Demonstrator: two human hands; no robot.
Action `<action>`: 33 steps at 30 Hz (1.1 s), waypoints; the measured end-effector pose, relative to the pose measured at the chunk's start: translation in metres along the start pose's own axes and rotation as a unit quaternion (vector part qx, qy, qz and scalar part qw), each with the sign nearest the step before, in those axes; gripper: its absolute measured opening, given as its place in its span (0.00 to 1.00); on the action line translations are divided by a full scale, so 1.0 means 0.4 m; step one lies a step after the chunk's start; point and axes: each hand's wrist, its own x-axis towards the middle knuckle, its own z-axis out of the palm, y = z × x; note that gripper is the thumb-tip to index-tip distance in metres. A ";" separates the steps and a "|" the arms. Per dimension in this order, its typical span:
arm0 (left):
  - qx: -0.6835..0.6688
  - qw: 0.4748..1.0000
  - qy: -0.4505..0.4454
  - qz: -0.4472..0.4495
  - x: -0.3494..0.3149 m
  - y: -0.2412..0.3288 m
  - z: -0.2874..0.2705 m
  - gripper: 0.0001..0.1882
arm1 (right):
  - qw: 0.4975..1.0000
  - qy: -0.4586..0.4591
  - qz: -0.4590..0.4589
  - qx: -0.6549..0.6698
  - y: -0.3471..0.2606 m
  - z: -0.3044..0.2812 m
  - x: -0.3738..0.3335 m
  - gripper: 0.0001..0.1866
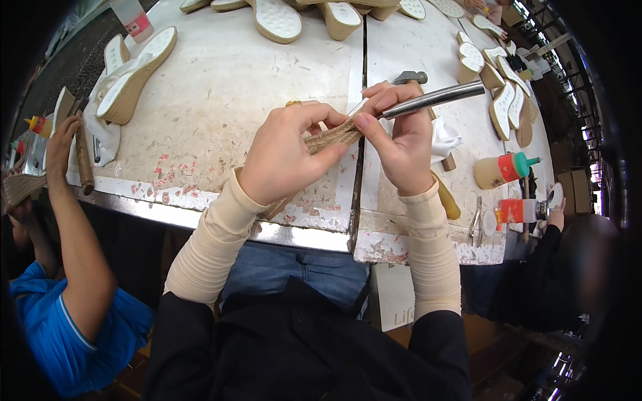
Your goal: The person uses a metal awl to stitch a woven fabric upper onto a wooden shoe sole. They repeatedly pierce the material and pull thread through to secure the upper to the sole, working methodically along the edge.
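Observation:
Between my two hands, above the table's front part, is a tan woven jute-covered piece point(326, 139), looking like a shoe sole seen edge-on. My left hand point(279, 152) is closed on it, thumb and fingers on opposite sides, hiding much of it. A tan end shows below that wrist. My right hand point(404, 150) pinches the piece's right end between thumb and fingers. The same hand holds a tool with a round steel handle point(441, 99), which points up and right; its working tip is hidden by the fingers. A hammer head point(409, 77) lies just beyond my right hand.
The worn white table point(221, 80) has a gap down its middle. Wedge soles point(277, 23) lie along the back, left and right. A green-capped bottle point(498, 170), a red bottle point(518, 210) and tweezers point(476, 222) are at right. A co-worker's arm point(80, 220) reaches in at left.

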 end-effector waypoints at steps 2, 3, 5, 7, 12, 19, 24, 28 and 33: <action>-0.003 1.000 -0.003 -0.003 0.000 0.000 0.000 0.13 | 1.000 -0.018 -0.016 0.005 0.003 -0.004 0.007 0.13; -0.007 1.000 -0.004 -0.005 0.001 -0.001 0.000 0.13 | 0.999 -0.027 -0.025 0.007 0.005 -0.007 0.012 0.14; -0.010 1.000 -0.004 -0.003 0.002 -0.002 -0.002 0.12 | 0.997 -0.065 -0.029 0.011 0.007 -0.017 0.023 0.13; -0.014 1.000 -0.002 0.009 0.003 -0.005 -0.003 0.11 | 0.996 -0.090 -0.023 0.015 0.007 -0.029 0.027 0.13; -0.080 0.996 0.027 -0.004 0.009 -0.010 0.006 0.09 | 0.995 -0.089 -0.008 0.051 0.015 -0.038 0.024 0.14; -0.065 0.998 0.006 -0.027 0.006 -0.003 0.006 0.09 | 0.990 -0.032 0.022 0.133 0.013 -0.045 0.009 0.15; -0.058 0.997 0.039 -0.016 0.008 -0.002 0.016 0.09 | 0.998 -0.021 0.010 0.050 0.007 -0.028 0.003 0.14; -0.048 0.998 0.040 -0.009 0.006 -0.003 0.016 0.09 | 0.998 -0.005 0.013 0.057 0.018 -0.027 0.000 0.13; -0.130 0.986 -0.023 -0.099 0.000 -0.006 -0.004 0.13 | 0.940 0.159 0.066 0.294 0.055 -0.114 0.002 0.10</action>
